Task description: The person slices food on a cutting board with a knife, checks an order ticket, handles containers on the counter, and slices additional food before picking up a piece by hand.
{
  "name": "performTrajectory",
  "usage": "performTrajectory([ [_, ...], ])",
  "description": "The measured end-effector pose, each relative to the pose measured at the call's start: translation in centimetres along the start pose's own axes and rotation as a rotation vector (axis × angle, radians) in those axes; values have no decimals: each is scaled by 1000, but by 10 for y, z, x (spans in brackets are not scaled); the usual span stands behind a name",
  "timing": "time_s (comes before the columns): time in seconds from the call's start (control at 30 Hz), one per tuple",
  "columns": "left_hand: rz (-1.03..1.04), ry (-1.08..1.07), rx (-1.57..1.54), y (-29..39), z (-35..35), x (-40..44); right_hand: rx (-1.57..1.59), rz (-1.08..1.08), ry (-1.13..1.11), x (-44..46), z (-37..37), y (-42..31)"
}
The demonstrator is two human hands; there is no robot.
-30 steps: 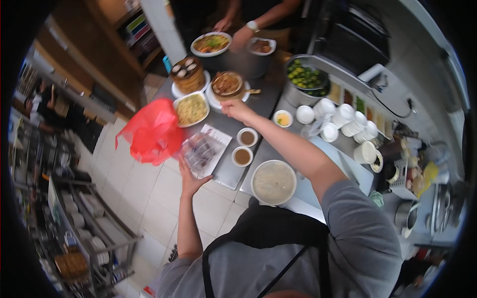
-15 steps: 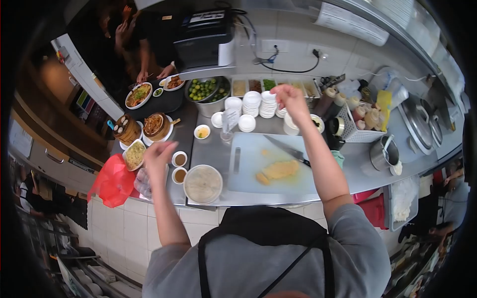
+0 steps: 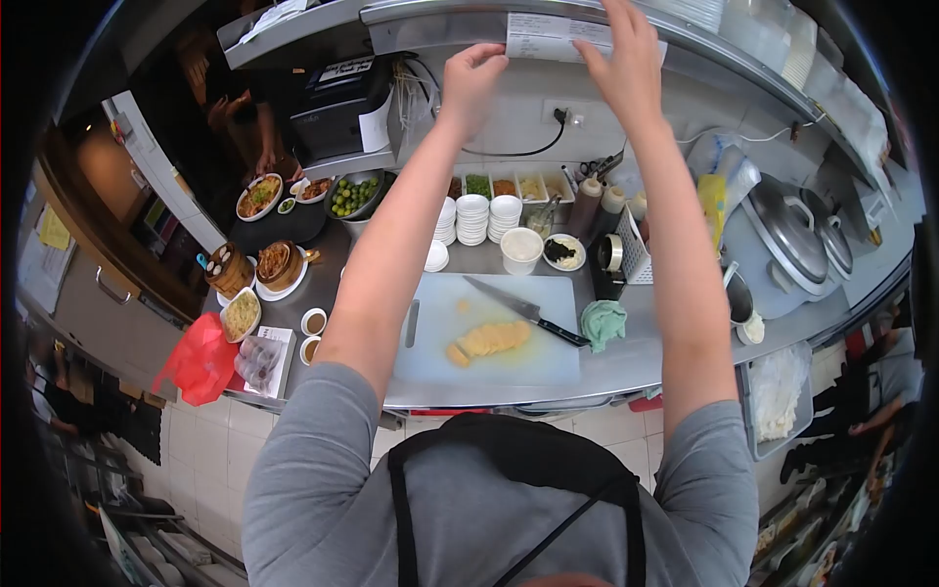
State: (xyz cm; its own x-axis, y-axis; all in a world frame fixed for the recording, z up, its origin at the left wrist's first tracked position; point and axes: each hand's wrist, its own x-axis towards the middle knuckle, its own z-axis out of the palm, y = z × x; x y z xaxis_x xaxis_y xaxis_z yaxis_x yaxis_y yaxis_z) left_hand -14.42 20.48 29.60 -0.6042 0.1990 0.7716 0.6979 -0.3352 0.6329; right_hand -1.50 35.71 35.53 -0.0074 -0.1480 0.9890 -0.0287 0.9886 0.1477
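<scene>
My left hand (image 3: 471, 90) is raised, slightly blurred, its fingers drawn together beside the left end of a printed paper slip (image 3: 548, 39) on the shelf edge. Whether it pinches anything is too small to tell. Near the slip's right part is my right hand (image 3: 628, 73), its thumb and fingers spread and nothing visible between them. Below, a white cutting board (image 3: 430, 347) bears a yellowish cooked piece of food (image 3: 494, 339), partly sliced. A knife (image 3: 528, 311) with a black handle lies across the board's right side, next to a green cloth (image 3: 603, 323).
Stacked white cups (image 3: 472, 220), a white tub (image 3: 521, 251) and sauce bottles (image 3: 587, 203) stand behind the board. A red bag (image 3: 201, 362), a bamboo steamer (image 3: 229, 269) and filled dishes are at left. Large metal lids (image 3: 785, 230) lie at right. Another person's arm (image 3: 266, 142) shows at upper left.
Both my hands have risen from over the counter to the shelf edge; the left came away from the bagged items at left. The view has turned right, towards the cutting board.
</scene>
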Motion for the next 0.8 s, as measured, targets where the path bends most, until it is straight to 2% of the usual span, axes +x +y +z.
performTrajectory([
  [0.03, 4, -4, 2, 5, 2, 0, -1, 2, 5, 8, 7, 7],
  [0.1, -336, 33, -210, 18, 4, 0, 65, 59, -283, 24, 16, 18],
  [0.13, -361, 43, -277, 24, 6, -2, 62, 62, -272, 25, 17, 19],
  [0.2, -368, 49, -306, 38, 10, -3, -40, 74, -351, 25, 21, 18],
  [0.27, -384, 71, -335, 54, 16, -4, -56, 90, -324, 26, 22, 16],
  [0.6, -355, 177, -350, 49, 37, 8, 1, 141, -298, 25, 20, 12],
  [0.67, -386, 244, -528, 51, 36, 5, 14, 148, -304, 24, 20, 12],
  [0.8, -339, 179, -475, 47, 36, -2, 35, 145, -259, 22, 25, 14],
])
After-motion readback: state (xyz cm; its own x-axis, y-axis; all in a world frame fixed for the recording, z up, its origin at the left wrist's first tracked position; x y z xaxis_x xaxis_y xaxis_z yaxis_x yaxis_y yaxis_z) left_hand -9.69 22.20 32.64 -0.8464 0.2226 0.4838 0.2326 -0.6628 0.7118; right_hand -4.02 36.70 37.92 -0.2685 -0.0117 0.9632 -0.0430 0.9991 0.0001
